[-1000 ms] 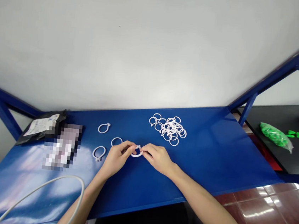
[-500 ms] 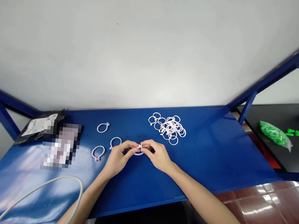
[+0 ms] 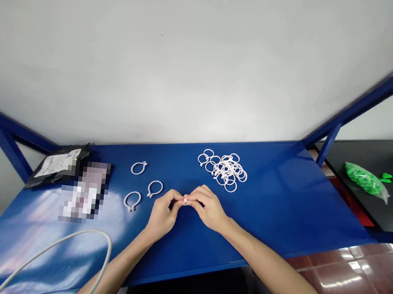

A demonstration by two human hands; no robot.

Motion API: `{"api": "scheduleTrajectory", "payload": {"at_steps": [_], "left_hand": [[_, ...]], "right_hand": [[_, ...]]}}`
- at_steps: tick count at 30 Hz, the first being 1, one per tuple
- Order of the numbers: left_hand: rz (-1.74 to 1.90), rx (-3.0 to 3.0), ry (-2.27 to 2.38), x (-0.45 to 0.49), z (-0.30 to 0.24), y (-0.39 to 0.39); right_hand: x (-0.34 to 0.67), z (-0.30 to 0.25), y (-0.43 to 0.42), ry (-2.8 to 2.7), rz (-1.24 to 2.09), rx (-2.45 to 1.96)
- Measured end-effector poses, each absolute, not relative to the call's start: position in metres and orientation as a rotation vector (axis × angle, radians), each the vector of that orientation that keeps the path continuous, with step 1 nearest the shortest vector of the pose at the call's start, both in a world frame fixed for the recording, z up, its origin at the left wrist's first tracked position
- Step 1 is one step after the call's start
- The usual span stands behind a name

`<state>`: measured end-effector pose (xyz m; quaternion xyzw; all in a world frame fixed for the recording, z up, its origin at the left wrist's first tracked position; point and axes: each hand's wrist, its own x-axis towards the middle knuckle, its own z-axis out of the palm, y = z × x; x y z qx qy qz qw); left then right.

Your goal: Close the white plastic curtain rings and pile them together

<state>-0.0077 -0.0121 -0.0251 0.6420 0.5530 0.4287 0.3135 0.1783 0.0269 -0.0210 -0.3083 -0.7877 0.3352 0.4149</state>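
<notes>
My left hand [image 3: 166, 211] and my right hand [image 3: 209, 209] meet over the middle of the table. Thumbs and fingers of both pinch a small white curtain ring [image 3: 185, 200] between them. Only its clasp end shows; the fingers hide the rest. To the left of my hands lie three separate white curtain rings, the nearest ring [image 3: 155, 189] just beyond my left hand. Another ring [image 3: 132, 201] rests further left, and the third ring [image 3: 138, 167] lies behind. Back and right of my right hand is a loose pile of curtain rings [image 3: 227, 169].
The blue table [image 3: 282, 198] backs onto a white wall. A black plastic parcel [image 3: 57, 165] and a blurred-out item [image 3: 86, 191] lie at the left. A white cable [image 3: 67, 236] loops across the front left. A bag of green pieces [image 3: 366, 181] sits on a dark table at right.
The ring between my fingers has turned, so its round loop no longer shows below my fingertips. My left hand has tilted more upright. The whole view has shifted slightly.
</notes>
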Motion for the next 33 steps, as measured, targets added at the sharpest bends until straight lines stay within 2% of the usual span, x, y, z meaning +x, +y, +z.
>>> {"api": "scheduleTrajectory", "payload": {"at_steps": [10, 14, 17, 22, 24, 28, 33], "left_hand": [[1.22, 2.021, 1.414, -0.005, -0.033, -0.014], [1.2, 2.128, 1.417, -0.007, -0.027, -0.009], [1.096, 2.311, 1.523, -0.013, -0.02, -0.001], [0.71, 2.369, 2.255, -0.035, -0.02, 0.006], [0.524, 2.328, 2.383, -0.044, -0.023, 0.006], [0.376, 2.34, 2.354, -0.051, -0.024, 0.005], [0.419, 2.327, 2.243, -0.049, -0.021, 0.006]], "right_hand": [[0.183, -0.02, 0.025, -2.221, 0.555, -0.761], [0.181, -0.017, 0.028, -2.177, 0.554, -0.799], [0.184, -0.015, 0.041, -2.131, 0.483, -0.858], [0.206, -0.01, 0.077, -2.013, 0.177, -1.155], [0.214, -0.009, 0.092, -1.96, 0.102, -1.216], [0.214, -0.007, 0.112, -1.966, 0.061, -1.272], [0.204, -0.006, 0.115, -2.066, 0.038, -1.325]]}}
